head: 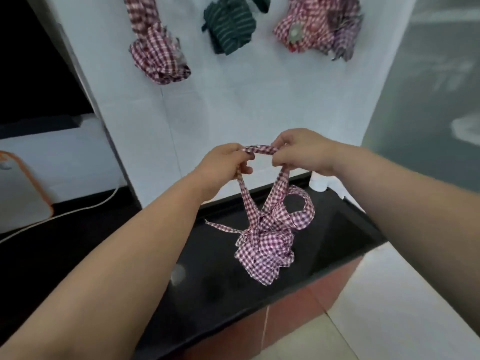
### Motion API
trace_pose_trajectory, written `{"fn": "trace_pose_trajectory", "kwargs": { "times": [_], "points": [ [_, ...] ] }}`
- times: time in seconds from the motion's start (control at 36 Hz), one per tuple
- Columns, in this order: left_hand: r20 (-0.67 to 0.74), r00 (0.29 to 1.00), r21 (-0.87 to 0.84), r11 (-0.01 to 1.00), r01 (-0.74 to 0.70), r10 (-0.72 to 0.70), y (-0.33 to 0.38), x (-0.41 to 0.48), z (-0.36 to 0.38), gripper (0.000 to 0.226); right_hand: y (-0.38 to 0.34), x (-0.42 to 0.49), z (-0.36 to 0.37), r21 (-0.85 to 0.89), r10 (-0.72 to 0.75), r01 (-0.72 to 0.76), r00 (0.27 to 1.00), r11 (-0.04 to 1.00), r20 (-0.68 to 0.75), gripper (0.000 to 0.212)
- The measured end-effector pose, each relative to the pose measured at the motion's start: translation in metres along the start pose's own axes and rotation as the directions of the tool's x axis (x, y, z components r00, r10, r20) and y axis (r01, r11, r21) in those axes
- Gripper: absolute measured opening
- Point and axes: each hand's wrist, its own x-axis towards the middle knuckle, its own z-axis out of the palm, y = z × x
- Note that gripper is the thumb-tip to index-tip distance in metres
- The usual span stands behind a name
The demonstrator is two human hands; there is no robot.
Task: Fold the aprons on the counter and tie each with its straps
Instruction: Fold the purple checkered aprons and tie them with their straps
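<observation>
Red-checked apron [265, 253], rolled into a bundle, hangs over the black counter [337, 229] by its strap [259, 149], whose loop is stretched between two hands. On the white surface [233, 100] beyond the counter are three more: a red-checked bundle [158, 58], a green striped bundle [230, 24] and a red-and-purple bundle [311, 29]. Both forearms reach forward over the counter, and the left hand [220, 165] and right hand [304, 152] each curl their fingers to pinch the strap at opposite ends of the loop.
</observation>
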Motion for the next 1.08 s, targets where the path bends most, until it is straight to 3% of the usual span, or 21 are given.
{"fn": "trace_pose_trajectory", "kwargs": {
  "times": [0.11,0.25,0.33,0.47,0.64,0.81,0.86,0.92,1.08],
  "points": [
    [0.008,1.000,-0.209,0.978,0.024,-0.023,0.027,0.014,0.048,0.018,0.031,-0.013,-0.053,0.199,0.054,-0.038,0.996,0.979,-0.074,0.014],
    [0.045,0.999,-0.263,0.965,0.001,0.011,0.057,0.024,0.076,0.015,0.041,-0.016,-0.087,0.426,0.081,0.023,0.971,0.904,-0.224,0.018],
    [0.139,0.988,-0.299,0.954,-0.028,0.073,0.078,0.028,0.090,0.015,0.041,-0.017,-0.109,0.512,0.117,0.067,0.940,0.857,-0.319,0.017],
    [0.128,0.982,-0.407,0.910,-0.078,0.141,0.114,0.039,0.102,0.020,0.032,-0.013,-0.141,0.638,0.100,0.113,0.952,0.762,-0.288,0.016],
    [0.005,0.983,-0.232,0.957,-0.175,0.181,0.163,0.062,0.088,0.023,0.001,0.003,-0.178,0.738,0.006,0.163,0.975,0.655,-0.221,0.018],
    [0.013,0.946,-0.154,0.936,-0.318,0.324,0.209,0.081,0.068,0.023,-0.037,0.029,-0.213,0.755,-0.046,0.288,0.945,0.589,-0.324,0.014],
    [0.001,0.919,-0.175,0.905,-0.387,0.393,0.226,0.092,0.061,0.004,-0.050,0.044,-0.228,0.701,-0.060,0.355,0.911,0.619,-0.408,0.015],
    [0.008,0.888,-0.173,0.876,-0.451,0.459,0.240,0.100,0.055,0.015,-0.060,0.058,-0.239,0.639,-0.077,0.403,0.877,0.655,-0.475,0.014],
    [-0.082,0.795,0.188,0.793,-0.580,0.601,0.285,0.142,0.044,0.029,-0.085,0.105,-0.281,0.352,-0.200,0.528,0.729,0.773,-0.655,0.026]
  ]
}}
